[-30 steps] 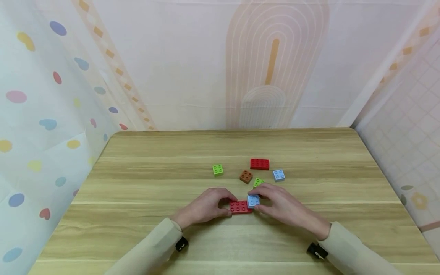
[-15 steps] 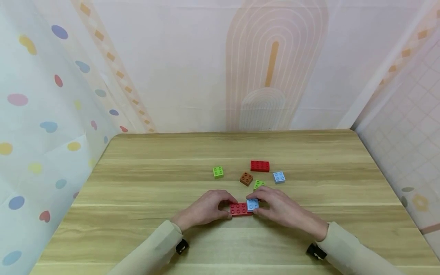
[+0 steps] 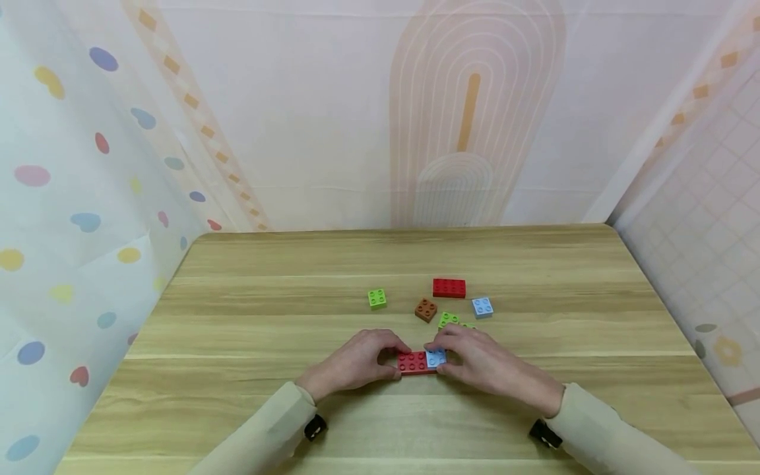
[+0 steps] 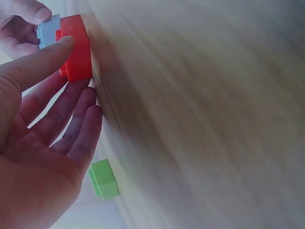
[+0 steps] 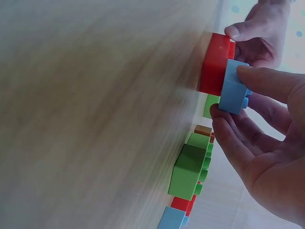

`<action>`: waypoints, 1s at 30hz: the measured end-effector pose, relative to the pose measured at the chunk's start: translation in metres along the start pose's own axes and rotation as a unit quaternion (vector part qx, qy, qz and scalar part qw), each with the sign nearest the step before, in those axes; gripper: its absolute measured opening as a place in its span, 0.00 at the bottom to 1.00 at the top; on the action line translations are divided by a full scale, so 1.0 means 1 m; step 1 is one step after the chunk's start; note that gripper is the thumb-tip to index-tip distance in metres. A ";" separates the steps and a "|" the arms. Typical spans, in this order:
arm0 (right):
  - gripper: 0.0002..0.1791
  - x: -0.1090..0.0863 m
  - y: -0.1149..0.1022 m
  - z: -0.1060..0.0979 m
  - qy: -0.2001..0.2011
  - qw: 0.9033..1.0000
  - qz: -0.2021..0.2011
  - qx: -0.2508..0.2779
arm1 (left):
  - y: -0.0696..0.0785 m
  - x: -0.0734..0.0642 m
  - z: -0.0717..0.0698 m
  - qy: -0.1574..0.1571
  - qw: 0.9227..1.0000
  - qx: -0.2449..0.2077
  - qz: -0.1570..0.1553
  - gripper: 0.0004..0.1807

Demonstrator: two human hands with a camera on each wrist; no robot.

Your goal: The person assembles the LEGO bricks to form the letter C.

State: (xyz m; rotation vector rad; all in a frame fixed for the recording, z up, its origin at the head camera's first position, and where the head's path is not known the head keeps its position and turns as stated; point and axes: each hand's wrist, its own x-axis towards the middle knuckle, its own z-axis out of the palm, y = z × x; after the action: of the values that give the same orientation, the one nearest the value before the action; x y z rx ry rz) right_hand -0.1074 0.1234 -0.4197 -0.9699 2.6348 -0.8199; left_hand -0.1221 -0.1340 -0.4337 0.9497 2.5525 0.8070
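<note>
My left hand (image 3: 359,363) pinches the left end of a red eight-stud brick (image 3: 412,363) between thumb and fingers, low at the tabletop. Over the right end of that brick sits a light blue four-stud brick (image 3: 435,358), which my right hand (image 3: 483,363) pinches from front and back. In the right wrist view, the underside of the blue brick (image 5: 231,88) lies against the studded top of the red brick (image 5: 214,64). The left wrist view shows my left thumb (image 4: 52,55) across the red brick's near side.
Behind my hands lie a lime green brick (image 3: 377,299), a brown brick (image 3: 425,310), another red brick (image 3: 448,287) and a second light blue brick (image 3: 482,307). More lime green (image 3: 448,320) shows just behind my right hand. Patterned cloth (image 3: 332,119) stands beyond the table's back edge.
My right hand has brought the blue brick slightly left and down onto the red brick's right end. The left hand keeps its hold. More lime green shows behind my right hand.
</note>
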 end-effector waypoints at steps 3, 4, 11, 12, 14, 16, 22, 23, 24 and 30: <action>0.19 0.001 -0.001 0.001 -0.002 1.000 0.001 -0.005 | 0.000 -0.001 0.000 0.001 1.000 0.001 -0.003 0.18; 0.19 0.002 -0.001 0.001 -0.003 1.000 0.000 -0.005 | 0.000 -0.001 0.000 0.001 1.000 0.001 -0.004 0.18; 0.19 0.004 -0.001 -0.001 -0.008 1.000 -0.003 -0.007 | 0.001 -0.002 0.001 0.003 1.000 0.002 0.000 0.18; 0.19 0.004 -0.001 -0.001 -0.009 1.000 -0.002 -0.007 | 0.001 -0.002 0.001 0.003 1.000 0.002 0.001 0.18; 0.19 0.004 -0.001 -0.002 -0.011 1.000 -0.001 -0.009 | 0.002 -0.001 0.001 0.004 1.000 0.003 0.003 0.18; 0.19 0.004 -0.001 -0.003 -0.012 1.000 0.003 -0.005 | 0.002 -0.001 0.002 0.003 1.000 0.005 0.004 0.18; 0.22 -0.002 0.000 -0.004 -0.017 1.000 0.025 0.001 | 0.008 0.003 0.005 -0.006 1.000 0.020 0.002 0.21; 0.22 -0.003 0.001 -0.004 -0.016 0.999 0.030 0.003 | 0.009 0.004 0.005 -0.008 1.000 0.023 0.002 0.21; 0.23 -0.005 0.001 -0.004 -0.016 0.999 0.033 0.004 | 0.011 0.005 0.005 -0.010 1.000 0.025 0.001 0.21; 0.21 -0.013 0.006 -0.005 -0.009 0.998 0.054 0.012 | 0.017 0.009 0.008 -0.017 1.000 0.025 -0.002 0.21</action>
State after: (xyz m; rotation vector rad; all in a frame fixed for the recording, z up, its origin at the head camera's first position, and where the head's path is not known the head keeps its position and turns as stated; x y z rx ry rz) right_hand -0.1027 0.1374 -0.4183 -0.8179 2.6288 -0.8131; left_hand -0.1170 -0.1142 -0.4305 0.9650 2.5548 0.7222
